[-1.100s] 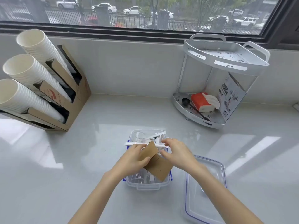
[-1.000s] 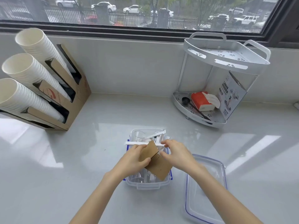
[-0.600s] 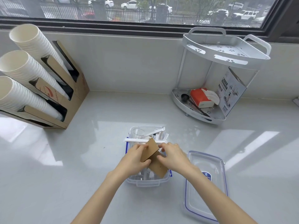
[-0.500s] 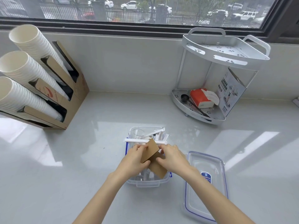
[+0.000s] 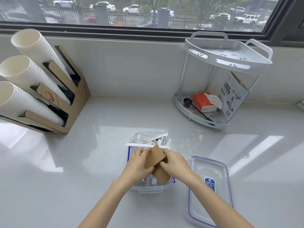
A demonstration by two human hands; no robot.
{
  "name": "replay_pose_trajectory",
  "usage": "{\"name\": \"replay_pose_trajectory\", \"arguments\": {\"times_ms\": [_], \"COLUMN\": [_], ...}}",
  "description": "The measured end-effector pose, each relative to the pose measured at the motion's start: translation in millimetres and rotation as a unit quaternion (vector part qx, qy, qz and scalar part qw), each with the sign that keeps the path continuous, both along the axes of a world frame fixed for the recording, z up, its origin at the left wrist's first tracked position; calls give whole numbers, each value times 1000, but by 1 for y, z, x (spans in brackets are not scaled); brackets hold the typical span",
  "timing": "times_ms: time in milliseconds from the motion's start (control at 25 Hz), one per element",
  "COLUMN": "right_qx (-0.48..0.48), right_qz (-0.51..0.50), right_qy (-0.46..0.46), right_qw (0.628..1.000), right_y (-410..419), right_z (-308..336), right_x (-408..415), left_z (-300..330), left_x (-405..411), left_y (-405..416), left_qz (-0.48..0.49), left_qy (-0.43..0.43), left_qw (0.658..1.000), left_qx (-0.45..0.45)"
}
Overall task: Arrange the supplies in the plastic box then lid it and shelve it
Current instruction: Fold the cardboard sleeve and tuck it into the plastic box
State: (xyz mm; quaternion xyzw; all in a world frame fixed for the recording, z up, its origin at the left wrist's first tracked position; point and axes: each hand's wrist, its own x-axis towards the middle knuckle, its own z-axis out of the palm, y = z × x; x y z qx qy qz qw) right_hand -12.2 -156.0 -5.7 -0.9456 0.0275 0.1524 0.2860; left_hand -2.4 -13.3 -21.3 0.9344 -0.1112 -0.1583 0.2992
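Low in the middle of the frame, the left hand (image 5: pixel 138 163) and right hand (image 5: pixel 175 162) each pinch flat brown cardboard sleeves (image 5: pixel 154 156) over the clear rectangular plastic box (image 5: pixel 150 189) on the pale grey worktop (image 5: pixel 65 170). White wrapped straws (image 5: pixel 147 146) lie across its far rim. Just right lies the clear blue-edged lid (image 5: pixel 209 191).

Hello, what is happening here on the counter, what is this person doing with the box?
A person is packing a clear plastic box on the counter. The left hand and the right hand together hold brown cardboard sleeves over the box. White wrapped straws lie across its far rim, and more small wrapped items sit inside. The lid is still off, lying on the counter to the right of the box. The two-tier corner shelf stands at the back right.
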Motion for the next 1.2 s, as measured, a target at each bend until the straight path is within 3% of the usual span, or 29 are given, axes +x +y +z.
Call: {"name": "replay_pose_trajectory", "arguments": {"times_ms": [320,560,880,1200], "right_qx": [87,156,249,282], "right_qz": [-48,-82,-113,-103], "right_qy": [-29,-67,-121,-160], "right_qw": [995,982,954,940], "right_y": [-2,-8,-7,2], "right_z": [13,28,38,42], "right_x": [4,5,3,-2], "left_z": [15,29,36,35], "left_x": [3,0,-1,-1], "left_y": [5,15,18,16], "left_qz": [66,147,183,181], "left_qy": [2,37,87,113], "left_qw": [990,961,928,909], "left_qx": [-124,-231,-314,-358]}}
